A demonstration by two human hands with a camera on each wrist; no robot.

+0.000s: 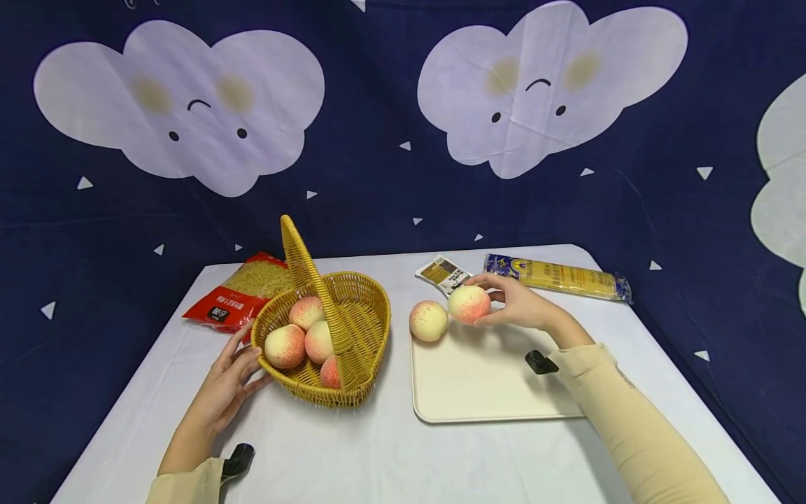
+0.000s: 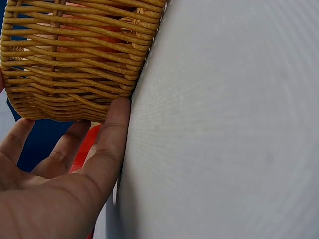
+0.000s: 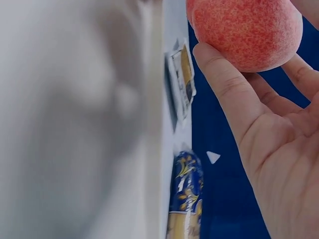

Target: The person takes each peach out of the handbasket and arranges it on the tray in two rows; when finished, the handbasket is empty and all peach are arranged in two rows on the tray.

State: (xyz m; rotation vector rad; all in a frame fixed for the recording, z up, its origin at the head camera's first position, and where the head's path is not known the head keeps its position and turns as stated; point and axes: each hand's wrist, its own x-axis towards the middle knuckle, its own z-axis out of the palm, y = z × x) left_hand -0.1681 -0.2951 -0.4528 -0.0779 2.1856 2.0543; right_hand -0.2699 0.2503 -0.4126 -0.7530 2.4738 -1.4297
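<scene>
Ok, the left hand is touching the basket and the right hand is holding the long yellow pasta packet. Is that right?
Not quite. The right hand is holding a peach; the pasta packet lies on the table, as the head view shows. The left hand is touching the basket.

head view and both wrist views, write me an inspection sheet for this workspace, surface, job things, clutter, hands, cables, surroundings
surface: white-covered table; cream tray on it
job's things: wicker basket with four peaches visible; another peach at the tray's far left corner
clutter: red bag left of and behind the basket; small packet and long yellow packet beyond the tray
left hand: fingertips touch the basket's side
right hand: grips a red-and-cream peach
cables: nothing seen
surroundings: dark blue backdrop with pale clouds and triangles
</scene>
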